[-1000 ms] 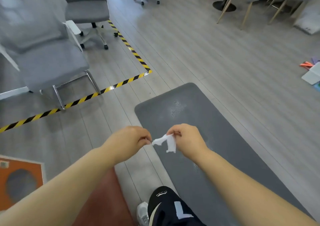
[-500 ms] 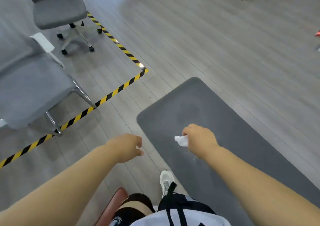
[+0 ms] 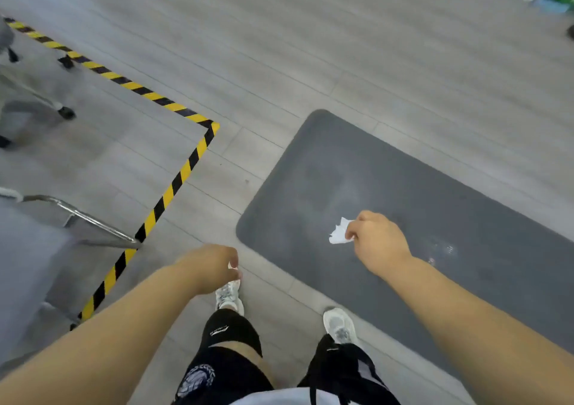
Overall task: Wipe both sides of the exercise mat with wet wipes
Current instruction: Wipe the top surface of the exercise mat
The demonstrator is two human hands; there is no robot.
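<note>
We hold a wipe (image 3: 340, 235) over the mat (image 3: 403, 187).
Our right hand (image 3: 377, 243) pinches the white wipe above the gray mat, which lies flat on the floor (image 3: 310, 47) by our shoes (image 3: 338, 324). Our left hand (image 3: 214, 269) hangs over the floor with curled fingers; we cannot tell if it holds anything.

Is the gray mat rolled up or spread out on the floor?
Spread out. The mat lies flat on the floor, rounded end showing, no roll or fold in view; its other end is out of frame.
</note>
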